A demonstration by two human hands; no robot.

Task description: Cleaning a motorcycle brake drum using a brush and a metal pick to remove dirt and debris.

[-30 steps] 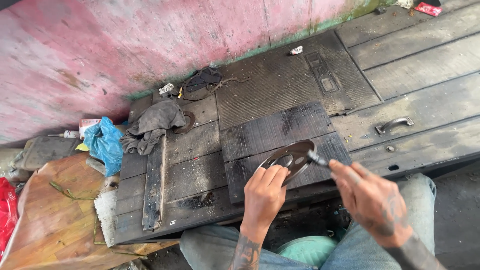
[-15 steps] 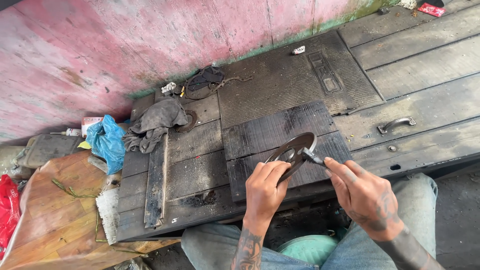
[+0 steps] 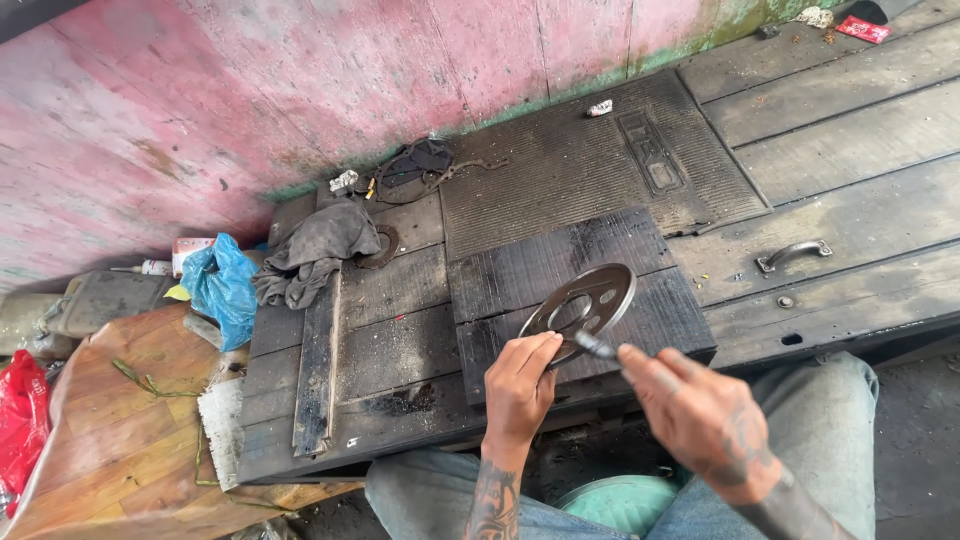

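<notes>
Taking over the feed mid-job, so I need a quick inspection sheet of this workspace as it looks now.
Surface: dark wooden platform, worn and grimy, with a ribbed black mat on it.
Job's things: round metal disc with cut-outs, tilted on edge on the mat; thin tool touching its lower rim.
Clutter: grey rag, blue plastic bag, red bag, metal handle.
Grips: left hand steadies the disc; right hand holds the tool.
Cables: nothing seen.
Surroundings: faded pink wall; brown board at left.
</notes>
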